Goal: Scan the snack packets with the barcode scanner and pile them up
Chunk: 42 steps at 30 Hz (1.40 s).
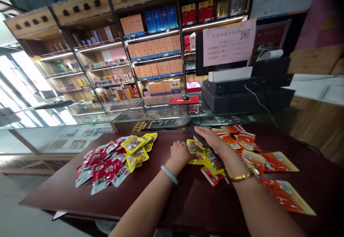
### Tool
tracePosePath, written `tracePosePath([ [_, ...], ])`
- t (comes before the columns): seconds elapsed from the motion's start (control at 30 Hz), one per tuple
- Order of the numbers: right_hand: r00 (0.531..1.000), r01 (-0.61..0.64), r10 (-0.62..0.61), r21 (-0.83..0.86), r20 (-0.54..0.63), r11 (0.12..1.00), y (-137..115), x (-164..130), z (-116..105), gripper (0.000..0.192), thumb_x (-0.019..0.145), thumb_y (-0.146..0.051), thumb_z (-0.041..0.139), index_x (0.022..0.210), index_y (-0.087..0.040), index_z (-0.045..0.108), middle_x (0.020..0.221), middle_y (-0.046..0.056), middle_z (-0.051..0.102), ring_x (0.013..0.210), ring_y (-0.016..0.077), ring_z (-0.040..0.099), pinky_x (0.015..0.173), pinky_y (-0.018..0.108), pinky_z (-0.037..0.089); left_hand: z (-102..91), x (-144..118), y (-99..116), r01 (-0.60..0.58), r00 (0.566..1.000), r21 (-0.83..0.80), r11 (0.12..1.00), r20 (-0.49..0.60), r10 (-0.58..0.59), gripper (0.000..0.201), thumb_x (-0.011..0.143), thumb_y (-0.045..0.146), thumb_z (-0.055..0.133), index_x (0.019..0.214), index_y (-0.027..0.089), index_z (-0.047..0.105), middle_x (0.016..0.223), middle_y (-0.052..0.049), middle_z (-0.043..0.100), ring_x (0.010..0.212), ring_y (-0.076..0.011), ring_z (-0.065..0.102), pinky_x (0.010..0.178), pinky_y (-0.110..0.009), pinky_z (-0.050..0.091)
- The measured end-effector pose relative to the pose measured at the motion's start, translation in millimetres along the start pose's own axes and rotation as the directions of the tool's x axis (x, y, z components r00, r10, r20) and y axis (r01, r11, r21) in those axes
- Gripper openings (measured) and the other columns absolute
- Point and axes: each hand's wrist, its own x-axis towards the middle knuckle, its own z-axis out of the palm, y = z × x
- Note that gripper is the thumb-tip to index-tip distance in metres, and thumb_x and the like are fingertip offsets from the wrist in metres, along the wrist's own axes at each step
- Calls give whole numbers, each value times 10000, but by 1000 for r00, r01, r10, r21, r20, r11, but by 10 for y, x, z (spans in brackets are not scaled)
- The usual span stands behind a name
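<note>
Print on the packets is too blurred to be read, tbh. A dark handheld scanner (195, 131) is gripped in the right hand (212, 140), fingers curled around the handle, its long axis angled up-left with the head pointed away. A yellow snack packet (194, 147) is pinned flat under the left hand (179, 153), fingers bunched together, just beside the scanner.

snack packets (134, 144) glossy plastic foil; table (172, 197) dark polished wood; counter (107, 112) glass; scanner (197, 136) matt black plastic
</note>
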Motion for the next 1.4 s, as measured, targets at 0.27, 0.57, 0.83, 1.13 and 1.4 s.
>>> tracePosePath([
  [0.27,999,17,-15,45,-39,999,-68,-8,-17,443,821,-623,627,702,-215,500,520,-79,498,387,72,394,408,211,302,57,110,-58,57,998,-195,979,49,-48,305,732,285,722,972,193,558,947,-102,693,853,-238,661,705,-285,419],
  [0.57,999,3,0,77,-36,997,1,-12,179,461,848,-641,589,704,-218,476,508,-87,474,388,67,371,395,190,310,-325,-41,-786,-47,830,-634,772,-455,-323,203,799,259,607,772,230,408,689,60,458,623,-124,455,614,-237,339],
  [0.83,1000,-26,26,34,3,999,225,24,337,459,826,-646,617,728,-203,549,518,-72,508,388,74,387,390,202,300,-358,-163,-948,-111,718,-676,728,-561,-411,196,794,266,609,752,223,422,693,53,460,634,-128,458,620,-253,340],
  [1.13,999,-43,42,63,24,997,250,16,390,474,826,-666,599,719,-214,501,519,-85,481,392,69,381,393,196,310,-458,-216,-1208,-4,612,-548,837,-663,-431,151,838,241,589,806,224,442,776,30,505,717,-145,484,674,-267,339],
  [1.4,997,-50,43,108,67,993,264,-46,558,452,829,-646,615,763,-208,528,520,-85,484,388,62,370,391,193,297,-478,-256,-1218,-95,593,-571,815,-690,-415,196,828,259,605,750,223,429,732,43,480,676,-131,468,651,-251,357],
])
